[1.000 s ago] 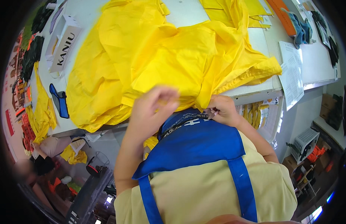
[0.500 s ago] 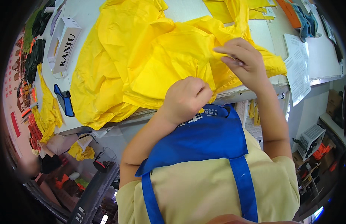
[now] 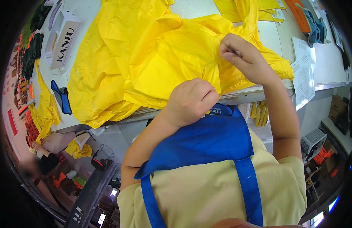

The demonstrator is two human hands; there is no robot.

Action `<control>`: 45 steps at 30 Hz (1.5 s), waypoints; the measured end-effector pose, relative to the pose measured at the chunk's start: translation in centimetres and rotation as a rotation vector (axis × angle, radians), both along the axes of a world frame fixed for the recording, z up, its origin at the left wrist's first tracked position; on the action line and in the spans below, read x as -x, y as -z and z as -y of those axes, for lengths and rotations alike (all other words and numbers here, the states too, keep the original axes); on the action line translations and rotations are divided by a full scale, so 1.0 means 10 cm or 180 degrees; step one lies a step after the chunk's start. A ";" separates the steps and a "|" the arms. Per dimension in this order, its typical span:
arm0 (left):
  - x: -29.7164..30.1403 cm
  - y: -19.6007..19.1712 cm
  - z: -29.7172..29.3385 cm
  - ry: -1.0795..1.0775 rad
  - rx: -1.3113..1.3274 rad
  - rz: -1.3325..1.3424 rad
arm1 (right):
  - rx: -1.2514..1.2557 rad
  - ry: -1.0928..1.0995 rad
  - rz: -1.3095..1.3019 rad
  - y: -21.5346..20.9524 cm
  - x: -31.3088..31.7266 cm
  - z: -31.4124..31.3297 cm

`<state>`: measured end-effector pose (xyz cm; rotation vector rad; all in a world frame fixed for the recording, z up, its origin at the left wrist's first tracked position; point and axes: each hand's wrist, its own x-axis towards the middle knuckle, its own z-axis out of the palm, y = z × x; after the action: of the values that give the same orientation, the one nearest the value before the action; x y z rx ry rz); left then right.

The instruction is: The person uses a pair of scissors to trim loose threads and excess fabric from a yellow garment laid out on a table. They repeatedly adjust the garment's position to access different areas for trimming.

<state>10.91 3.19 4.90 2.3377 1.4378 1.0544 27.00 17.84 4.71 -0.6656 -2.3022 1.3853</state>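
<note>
A large, crumpled garment of thin yellow fabric (image 3: 153, 57) spreads over the table and down to its front edge. My left hand (image 3: 193, 99) is closed in a fist at the garment's near edge, pinching the cloth close to my apron. Higher and to the right, my right hand (image 3: 245, 57) is curled shut against the yellow cloth, and a taut fold runs between the two fists. Its fingertips are turned inward, so what they grip is hidden.
A white box (image 3: 65, 41) and a blue-and-black strap-like piece (image 3: 62, 98) lie at the left. Beyond my right hand are paper sheets (image 3: 304, 70), more yellow pieces (image 3: 265, 9) and an orange box (image 3: 298, 17). Another person (image 3: 50, 159) sits at lower left.
My right hand has shifted slightly up and its fingers, stretched out before, are now curled in. My left hand keeps its grip nearly in place. The whole view has shifted a little.
</note>
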 end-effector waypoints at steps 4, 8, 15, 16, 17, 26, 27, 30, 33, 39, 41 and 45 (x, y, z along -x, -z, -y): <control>0.03 0.01 -0.01 0.0045 0.0037 0.0011 | 0.2236 0.0640 -0.0624 0.03 -0.19 -0.02; 0.06 0.01 -0.01 0.0040 0.0144 0.0183 | 0.1822 0.1594 -0.0893 0.08 -0.47 -0.05; 0.32 -0.09 -0.26 -0.1104 0.0593 0.1292 | -0.0111 0.1136 0.0482 0.03 -0.66 0.11; 0.41 -0.18 -0.44 -0.1391 0.1137 0.1869 | -0.0434 0.1028 0.0541 -0.03 -0.50 0.23; 0.53 -0.29 -0.71 -0.1509 0.0940 0.2164 | -0.0480 0.1164 0.0674 -0.01 -0.43 0.22; 1.62 -0.55 -0.71 -0.1302 0.0200 0.1749 | 0.0335 0.3387 -0.0129 0.65 -0.90 -1.23; 1.62 -0.41 -0.33 -0.1829 -0.0405 0.1529 | -0.0759 0.3448 -0.0343 0.59 -0.90 -1.13; 1.67 0.21 1.19 -0.3668 0.0189 0.1061 | -0.0781 0.2979 -0.0312 0.33 -0.85 -0.36; 1.40 0.96 2.33 -0.4729 0.0581 0.3419 | -0.0778 0.0733 0.0594 0.70 -0.90 0.62; 1.50 1.29 2.32 -0.4287 0.0595 0.6660 | -0.0318 0.1029 0.2454 1.04 -0.14 1.32; 1.85 1.37 2.34 -0.3967 0.0387 0.6508 | -0.0273 0.0677 0.2430 1.04 -0.24 1.21; 2.21 0.25 2.22 -0.3918 -0.0907 0.4788 | -0.0005 0.0768 0.1861 0.29 -1.02 0.46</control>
<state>-11.14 -19.02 2.36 -0.0878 1.7162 2.4257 37.17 13.20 1.78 -1.4538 -2.5209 1.1834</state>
